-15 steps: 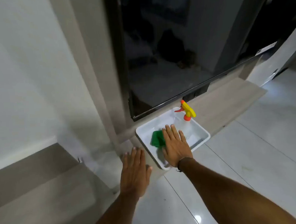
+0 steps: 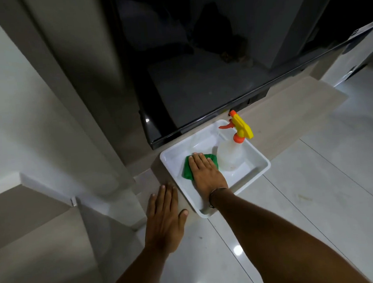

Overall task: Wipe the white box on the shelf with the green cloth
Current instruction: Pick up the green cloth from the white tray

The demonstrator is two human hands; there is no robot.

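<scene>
The white box (image 2: 254, 172) sat on the low wooden shelf (image 2: 288, 123), just under the bottom edge of a big black TV screen (image 2: 199, 75); one corner of the box stuck out past the shelf edge, over the shiny floor tiles (image 2: 314, 210). The right hand (image 2: 206, 172) lay flat inside the box, fingers straight and spread a little, pressing down on the green cloth (image 2: 188, 171); the cloth peeked out on both sides of the fingers. A clear spray bottle (image 2: 230, 158) with a yellow and orange top stood in the box, just beside the hand. The left hand (image 2: 164, 218) was open too, palm down, beside the box near its left wall; I could not tell if it touched the box.
</scene>
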